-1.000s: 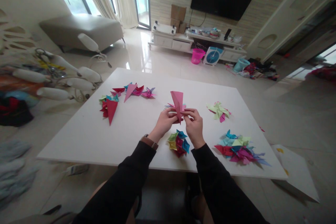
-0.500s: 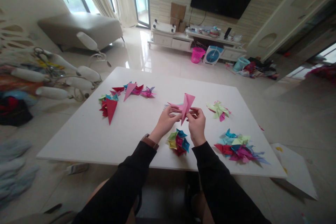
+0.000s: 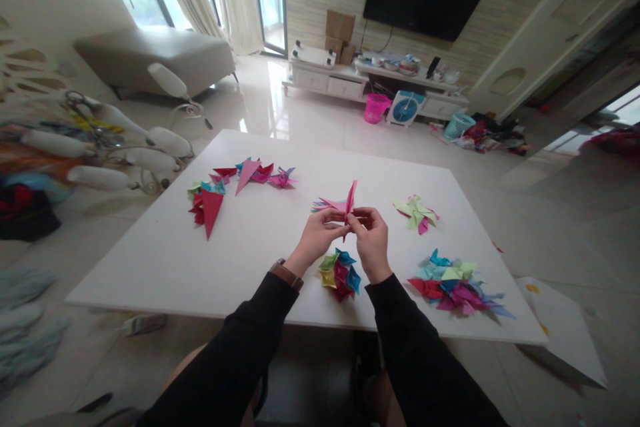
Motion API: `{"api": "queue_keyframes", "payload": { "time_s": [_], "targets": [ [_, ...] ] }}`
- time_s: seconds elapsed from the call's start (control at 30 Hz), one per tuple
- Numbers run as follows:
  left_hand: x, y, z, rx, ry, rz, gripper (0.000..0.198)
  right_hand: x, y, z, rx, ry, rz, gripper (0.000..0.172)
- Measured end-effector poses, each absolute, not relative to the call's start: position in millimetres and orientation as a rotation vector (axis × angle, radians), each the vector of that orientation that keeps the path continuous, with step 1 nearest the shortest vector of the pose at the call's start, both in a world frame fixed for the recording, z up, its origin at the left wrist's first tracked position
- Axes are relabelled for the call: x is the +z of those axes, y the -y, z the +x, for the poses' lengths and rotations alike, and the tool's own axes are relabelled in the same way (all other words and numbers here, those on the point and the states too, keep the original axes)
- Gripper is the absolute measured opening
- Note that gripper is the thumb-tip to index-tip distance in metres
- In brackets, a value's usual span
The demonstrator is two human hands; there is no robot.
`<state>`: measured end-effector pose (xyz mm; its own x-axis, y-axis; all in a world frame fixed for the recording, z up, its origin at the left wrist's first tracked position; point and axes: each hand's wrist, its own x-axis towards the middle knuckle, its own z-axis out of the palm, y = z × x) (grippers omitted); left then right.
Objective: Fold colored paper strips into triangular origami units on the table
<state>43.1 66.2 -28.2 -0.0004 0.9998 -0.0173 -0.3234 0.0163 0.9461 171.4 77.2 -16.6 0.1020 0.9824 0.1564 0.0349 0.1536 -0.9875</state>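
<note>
Between my two hands, a little above the white table [image 3: 250,267], is a folded pink paper [image 3: 351,197], now seen nearly edge-on. My left hand [image 3: 320,233] pinches it from the left, and my right hand [image 3: 371,237] grips it from the right with thumb and fingers. Behind my fingers, pink and bluish pointed paper pieces [image 3: 323,204] show, partly hidden. Just below my hands sits a cluster of folded paper pieces [image 3: 340,275] in green, yellow, blue and red.
Colourful origami piles lie at right [image 3: 457,283], a light-green folded group [image 3: 416,213] above them. At left are a red paper cone [image 3: 212,210] and pink folded pieces [image 3: 247,177]. A lamp with white shades [image 3: 165,140] stands beside the table's left edge.
The pink paper has turned from showing its broad face to nearly edge-on. My right hand has shifted slightly left, closer to my left hand.
</note>
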Motion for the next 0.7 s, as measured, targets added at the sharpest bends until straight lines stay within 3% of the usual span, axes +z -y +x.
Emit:
{"api": "queue_keyframes", "payload": {
  "time_s": [0.27, 0.47, 0.7],
  "targets": [
    [-29.3, -67.9, 43.0, 1.367, -0.932, 0.881, 0.045, -17.7, -78.7, 171.6, 1.017, 1.183, -1.136, 0.024],
    [-30.5, -69.0, 41.7, 1.407, -0.998, 0.915, 0.045, -17.0, -78.1, 172.0, 0.805, 1.261, -1.235, 0.019],
    [-28.0, -67.0, 41.6, 1.394, -1.028, 0.960, 0.040, -15.3, -76.7, 170.7, 0.939, 1.205, -1.245, 0.031]
  ]
}}
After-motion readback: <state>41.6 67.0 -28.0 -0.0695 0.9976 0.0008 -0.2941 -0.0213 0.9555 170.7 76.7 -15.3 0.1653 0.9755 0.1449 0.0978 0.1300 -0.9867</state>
